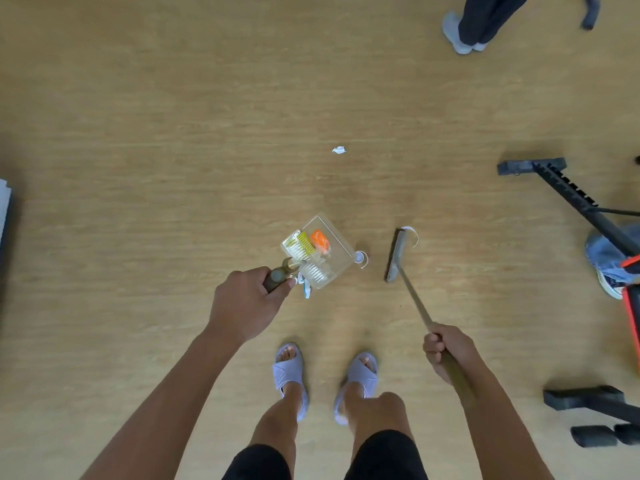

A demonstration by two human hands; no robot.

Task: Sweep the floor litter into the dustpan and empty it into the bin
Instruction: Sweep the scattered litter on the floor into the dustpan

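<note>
My left hand [247, 303] grips the dark handle of a clear plastic dustpan [337, 237] that rests on the wooden floor ahead of my feet. Inside it lie an orange wrapper [320, 240] and a yellow piece [305, 242]. A small white cup-like piece of litter [360, 259] sits right at the pan's right edge. My right hand [446, 348] grips the broom's long handle; the grey broom head [396, 256] stands on the floor right of the pan, with a white strip [412, 233] by its far end. A crumpled white scrap [339, 150] lies farther ahead.
Black metal stand legs [554, 181] cross the floor at right, with more black equipment [595, 403] at lower right. Another person's feet [460, 32] stand at the top right, and a seated person's shoe [606, 268] is at the right edge. No bin is in view.
</note>
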